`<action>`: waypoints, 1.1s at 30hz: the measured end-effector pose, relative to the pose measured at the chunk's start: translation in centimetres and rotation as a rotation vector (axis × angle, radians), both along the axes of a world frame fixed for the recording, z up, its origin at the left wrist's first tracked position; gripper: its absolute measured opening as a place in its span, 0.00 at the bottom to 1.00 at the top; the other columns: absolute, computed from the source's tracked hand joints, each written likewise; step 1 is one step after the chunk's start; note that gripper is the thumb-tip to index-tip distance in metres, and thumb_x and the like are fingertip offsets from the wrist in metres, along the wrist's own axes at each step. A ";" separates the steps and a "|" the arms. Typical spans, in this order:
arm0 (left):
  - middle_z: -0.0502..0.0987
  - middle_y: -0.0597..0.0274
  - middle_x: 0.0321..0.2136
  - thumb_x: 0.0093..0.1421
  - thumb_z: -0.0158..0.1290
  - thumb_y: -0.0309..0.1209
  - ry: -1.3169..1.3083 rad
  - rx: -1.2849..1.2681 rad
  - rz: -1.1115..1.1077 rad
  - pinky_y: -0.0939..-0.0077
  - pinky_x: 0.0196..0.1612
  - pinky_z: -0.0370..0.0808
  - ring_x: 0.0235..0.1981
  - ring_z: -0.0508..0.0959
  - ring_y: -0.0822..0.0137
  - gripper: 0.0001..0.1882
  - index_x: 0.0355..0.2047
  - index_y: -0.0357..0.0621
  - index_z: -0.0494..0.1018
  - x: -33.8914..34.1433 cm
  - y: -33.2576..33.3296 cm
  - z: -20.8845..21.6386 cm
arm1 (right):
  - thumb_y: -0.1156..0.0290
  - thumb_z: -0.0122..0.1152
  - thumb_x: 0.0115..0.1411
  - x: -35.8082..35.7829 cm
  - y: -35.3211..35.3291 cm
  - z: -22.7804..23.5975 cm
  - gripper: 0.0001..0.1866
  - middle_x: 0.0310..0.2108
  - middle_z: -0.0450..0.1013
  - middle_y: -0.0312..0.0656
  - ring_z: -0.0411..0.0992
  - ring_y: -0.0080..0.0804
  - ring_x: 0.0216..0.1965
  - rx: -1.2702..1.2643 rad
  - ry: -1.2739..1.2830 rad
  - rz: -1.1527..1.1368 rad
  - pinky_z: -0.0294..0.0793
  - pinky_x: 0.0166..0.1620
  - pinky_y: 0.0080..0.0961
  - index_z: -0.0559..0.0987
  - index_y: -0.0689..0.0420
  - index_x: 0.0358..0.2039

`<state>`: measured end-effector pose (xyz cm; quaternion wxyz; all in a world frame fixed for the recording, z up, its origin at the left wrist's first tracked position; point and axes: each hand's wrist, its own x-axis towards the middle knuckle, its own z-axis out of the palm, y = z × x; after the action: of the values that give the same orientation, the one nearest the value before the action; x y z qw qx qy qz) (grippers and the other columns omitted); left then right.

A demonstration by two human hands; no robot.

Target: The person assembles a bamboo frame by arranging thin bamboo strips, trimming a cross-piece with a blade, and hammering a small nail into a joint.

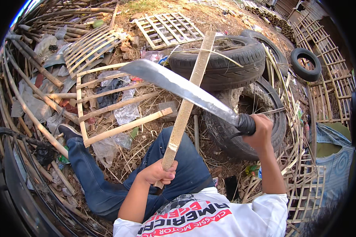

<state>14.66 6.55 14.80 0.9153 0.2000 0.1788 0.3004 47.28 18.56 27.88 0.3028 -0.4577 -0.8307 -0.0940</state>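
Note:
My left hand is closed round the lower end of a long split bamboo strip, which slants up and away toward the tires. In my right hand is the dark wrapped handle of a machete, its broad curved blade pointing to the far left. The blade passes over the strip in this view; I cannot tell whether the two touch. Behind the strip's upper part lies a worn tire, resting on another tire and a pale, rough lump.
A bamboo lattice frame lies left of the strip, with another lattice farther off. Bamboo poles and plastic scraps crowd the left side. At the right are a small tire, a lattice panel and thin bamboo strips.

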 end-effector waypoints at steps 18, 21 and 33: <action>0.55 0.78 0.15 0.54 0.59 0.18 0.033 -0.039 -0.084 0.85 0.16 0.49 0.14 0.53 0.84 0.24 0.22 0.53 0.53 0.8 -1.2 2.4 | 0.70 0.68 0.21 -0.3 8.1 -1.6 0.20 0.20 0.74 0.42 0.75 0.45 0.29 0.009 -0.221 0.198 0.75 0.41 0.37 0.75 0.53 0.23; 0.56 0.77 0.15 0.53 0.60 0.18 0.020 -0.066 -0.115 0.85 0.16 0.52 0.15 0.55 0.83 0.24 0.22 0.53 0.54 -0.4 -2.7 1.5 | 0.72 0.67 0.27 2.3 9.7 0.8 0.17 0.24 0.75 0.47 0.75 0.50 0.32 -0.005 -0.161 -0.044 0.74 0.38 0.40 0.76 0.55 0.25; 0.58 0.77 0.15 0.48 0.65 0.20 -0.011 -0.045 -0.117 0.84 0.19 0.58 0.16 0.59 0.81 0.24 0.22 0.51 0.56 -1.9 -2.4 -0.6 | 0.66 0.66 0.44 8.5 9.8 1.6 0.13 0.24 0.76 0.52 0.76 0.54 0.31 -0.007 0.071 -0.647 0.74 0.36 0.44 0.80 0.58 0.29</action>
<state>12.77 4.19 14.19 0.9365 0.1879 0.1687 0.2434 55.76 28.36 29.45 0.2846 -0.7021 -0.6312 -0.1663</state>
